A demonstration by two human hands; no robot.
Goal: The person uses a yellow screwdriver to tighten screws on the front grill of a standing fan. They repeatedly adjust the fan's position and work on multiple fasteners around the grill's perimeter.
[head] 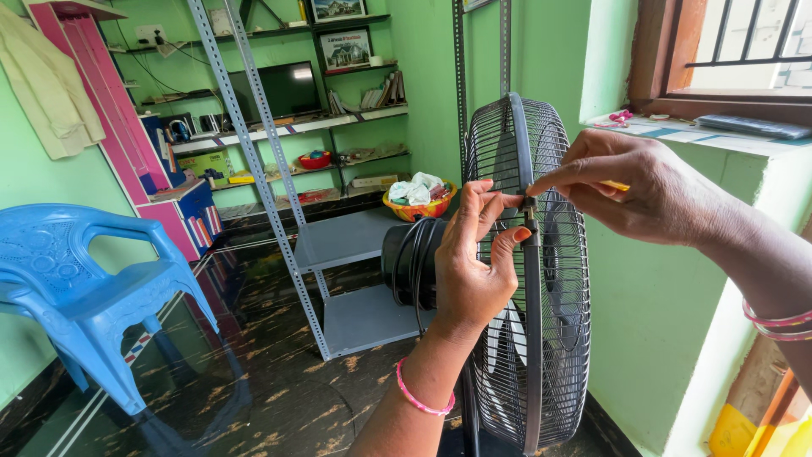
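We see, at far left, a blue plastic chair point(80, 296) standing on the dark patterned floor point(254, 389), well apart from both hands, with open floor between it and the grey metal shelving rack point(338, 245).

Left hand point(474, 258): the forearm rises from the lower edge, wrist bent back, a pink bangle point(419, 398) on it. Its grip is closed: thumb and fingers pinch the rim band of the fan guard point(541, 338) at a small clip point(530, 205), touching the wire.

The black pedestal fan point(529, 279) stands upright, seen nearly edge-on, directly under both grips. Its round wire cage is dark and closely ribbed; the black motor housing point(404, 258) projects to the left of the left hand, with pale blades faintly visible inside.

Right hand point(639, 186): it reaches in from the right, palm down, fingers closed on the same clip from above; a yellow object point(616, 185) shows within the grip, too hidden to identify.

Just right of the cage lies the green wall point(651, 313), leaving little room; a ledge point(727, 140) sits behind the right hand.
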